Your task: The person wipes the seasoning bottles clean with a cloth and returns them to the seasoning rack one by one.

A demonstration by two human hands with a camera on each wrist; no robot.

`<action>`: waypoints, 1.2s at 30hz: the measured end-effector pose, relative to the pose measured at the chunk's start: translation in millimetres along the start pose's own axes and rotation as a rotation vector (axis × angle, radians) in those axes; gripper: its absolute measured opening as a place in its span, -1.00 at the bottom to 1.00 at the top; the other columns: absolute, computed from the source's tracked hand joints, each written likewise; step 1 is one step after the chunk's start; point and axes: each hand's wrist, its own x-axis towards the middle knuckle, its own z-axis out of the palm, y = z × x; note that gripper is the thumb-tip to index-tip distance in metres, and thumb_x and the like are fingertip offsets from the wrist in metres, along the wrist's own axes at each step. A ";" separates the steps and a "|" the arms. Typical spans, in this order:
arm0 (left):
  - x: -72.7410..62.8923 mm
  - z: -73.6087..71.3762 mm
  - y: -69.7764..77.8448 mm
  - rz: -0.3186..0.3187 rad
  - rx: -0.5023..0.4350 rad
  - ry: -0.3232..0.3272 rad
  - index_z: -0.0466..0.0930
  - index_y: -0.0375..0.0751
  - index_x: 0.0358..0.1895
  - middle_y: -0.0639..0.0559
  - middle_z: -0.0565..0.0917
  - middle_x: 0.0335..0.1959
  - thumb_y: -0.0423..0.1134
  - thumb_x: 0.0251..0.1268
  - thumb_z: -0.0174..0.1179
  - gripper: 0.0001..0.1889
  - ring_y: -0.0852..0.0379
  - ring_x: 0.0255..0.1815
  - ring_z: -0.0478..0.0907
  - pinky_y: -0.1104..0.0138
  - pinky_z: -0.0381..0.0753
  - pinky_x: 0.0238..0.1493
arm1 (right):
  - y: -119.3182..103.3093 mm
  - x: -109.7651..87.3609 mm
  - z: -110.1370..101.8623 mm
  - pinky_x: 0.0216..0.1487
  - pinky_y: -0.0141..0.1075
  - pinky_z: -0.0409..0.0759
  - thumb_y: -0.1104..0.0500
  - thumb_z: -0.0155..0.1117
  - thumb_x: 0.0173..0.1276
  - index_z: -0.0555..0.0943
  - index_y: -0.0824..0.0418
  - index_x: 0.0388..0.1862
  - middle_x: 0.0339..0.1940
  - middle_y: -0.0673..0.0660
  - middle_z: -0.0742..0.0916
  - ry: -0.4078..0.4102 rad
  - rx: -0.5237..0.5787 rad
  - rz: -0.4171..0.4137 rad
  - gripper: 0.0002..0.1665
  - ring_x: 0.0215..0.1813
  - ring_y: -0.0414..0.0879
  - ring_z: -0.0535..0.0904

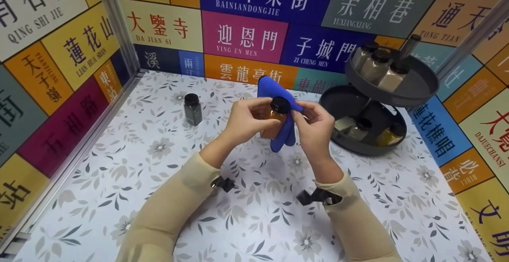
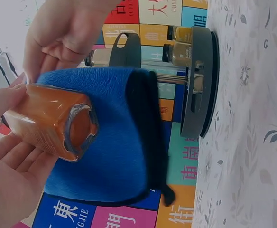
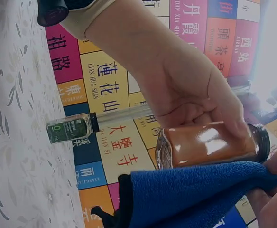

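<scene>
My left hand grips a square glass spice jar with a black lid and orange-brown powder inside, held up above the table. In the left wrist view the jar's base faces the camera. My right hand pinches a blue cloth with dark edging near the jar's lid. The cloth hangs along the jar's right side, against the glass. To the left, a second jar with a black lid and dark green contents stands upright on the table, apart from both hands.
On the right stands a dark two-tier round rack; several jars sit on its upper tray and lower tray. A white floral cloth covers the table. Panels with printed characters wall in the back and sides.
</scene>
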 end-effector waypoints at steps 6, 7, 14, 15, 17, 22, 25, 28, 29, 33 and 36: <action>2.3 -0.1 -2.2 -0.008 -0.004 0.097 0.76 -0.22 0.22 -0.07 0.87 -0.03 -0.20 0.17 0.62 -0.48 0.10 -0.09 0.81 0.25 0.80 0.05 | -3.4 -9.0 4.7 -0.12 -0.36 0.80 0.53 0.42 0.29 0.77 0.51 -0.10 -0.18 0.34 0.84 -0.010 -0.022 -0.086 -0.80 -0.13 -0.21 0.84; 2.9 -0.6 -2.8 -0.013 -0.010 0.113 0.76 -0.23 0.22 -0.08 0.87 -0.03 -0.21 0.17 0.62 -0.48 0.09 -0.07 0.82 0.24 0.80 0.06 | -3.9 -10.7 5.5 -0.11 -0.35 0.80 0.52 0.42 0.29 0.77 0.50 -0.10 -0.18 0.37 0.84 -0.021 -0.029 -0.094 -0.80 -0.14 -0.21 0.84; 4.0 -3.7 -3.8 -0.030 -0.051 0.072 0.76 -0.23 0.20 -0.08 0.87 -0.03 -0.24 0.18 0.61 -0.51 0.08 -0.07 0.82 0.22 0.80 0.09 | -3.2 -11.3 5.5 -0.09 -0.35 0.81 0.53 0.41 0.29 0.77 0.49 -0.10 -0.17 0.40 0.84 -0.025 -0.054 -0.087 -0.79 -0.13 -0.25 0.82; 3.9 -3.7 -3.5 -0.026 -0.058 0.049 0.76 -0.23 0.20 -0.08 0.87 -0.03 -0.25 0.17 0.61 -0.50 0.07 -0.07 0.82 0.21 0.80 0.09 | -2.7 -9.9 4.6 -0.10 -0.35 0.80 0.53 0.41 0.29 0.77 0.48 -0.10 -0.17 0.39 0.84 -0.016 -0.050 -0.074 -0.79 -0.13 -0.24 0.83; 3.4 -3.4 -3.1 -0.023 -0.075 0.005 0.75 -0.25 0.22 -0.10 0.87 -0.02 -0.25 0.17 0.61 -0.48 0.06 -0.08 0.82 0.20 0.80 0.09 | -0.5 -7.0 2.7 -0.11 -0.35 0.80 0.52 0.41 0.31 0.77 0.48 -0.09 -0.16 0.35 0.85 -0.006 -0.040 -0.048 -0.80 -0.13 -0.22 0.84; 2.3 -2.7 -2.1 -0.031 -0.081 -0.036 0.74 -0.27 0.24 -0.10 0.86 -0.01 -0.27 0.16 0.61 -0.46 0.07 -0.08 0.82 0.23 0.80 0.09 | 8.5 -2.2 0.1 -0.06 -0.32 0.81 0.48 0.42 0.34 0.77 0.43 -0.06 -0.15 0.21 0.87 -0.028 -0.033 0.006 -0.80 -0.08 -0.16 0.85; 3.4 -2.5 -1.7 -0.018 -0.078 -0.016 0.74 -0.27 0.23 -0.12 0.86 -0.01 -0.29 0.15 0.61 -0.47 0.07 -0.07 0.82 0.23 0.79 0.07 | 13.4 -0.7 0.9 -0.05 -0.33 0.81 0.47 0.41 0.34 0.77 0.44 -0.06 -0.14 0.23 0.86 -0.057 -0.036 0.030 -0.80 -0.08 -0.17 0.85; 5.6 -2.6 -1.4 -0.006 -0.088 0.018 0.75 -0.28 0.22 -0.15 0.86 0.00 -0.30 0.13 0.62 -0.47 0.06 -0.03 0.82 0.23 0.79 0.07 | 18.9 0.5 2.3 -0.06 -0.38 0.79 0.48 0.39 0.34 0.77 0.43 -0.06 -0.12 0.28 0.86 -0.097 -0.059 0.074 -0.79 -0.10 -0.23 0.83; 6.1 -2.7 -1.3 -0.008 -0.096 0.031 0.74 -0.29 0.22 -0.16 0.86 0.00 -0.31 0.13 0.61 -0.46 0.06 -0.02 0.82 0.23 0.79 0.08 | 21.0 0.7 2.8 -0.07 -0.39 0.78 0.49 0.37 0.33 0.77 0.43 -0.06 -0.11 0.29 0.86 -0.113 -0.071 0.092 -0.78 -0.10 -0.26 0.83; 5.4 -4.3 -0.6 -0.019 -0.124 0.066 0.73 -0.31 0.24 -0.19 0.84 0.04 -0.33 0.14 0.60 -0.45 0.04 0.03 0.82 0.23 0.79 0.11 | 26.3 -0.2 5.3 -0.11 -0.43 0.75 0.47 0.38 0.30 0.78 0.40 -0.08 -0.11 0.32 0.86 -0.184 -0.139 0.158 -0.78 -0.16 -0.30 0.80; 3.6 -6.5 -0.8 -0.029 -0.120 0.083 0.69 -0.35 0.29 -0.22 0.83 0.08 -0.33 0.15 0.59 -0.41 -0.01 0.09 0.81 0.21 0.78 0.15 | 25.9 -0.6 6.3 -0.10 -0.42 0.74 0.43 0.39 0.30 0.77 0.38 -0.10 -0.12 0.30 0.86 -0.241 -0.175 0.205 -0.80 -0.16 -0.26 0.79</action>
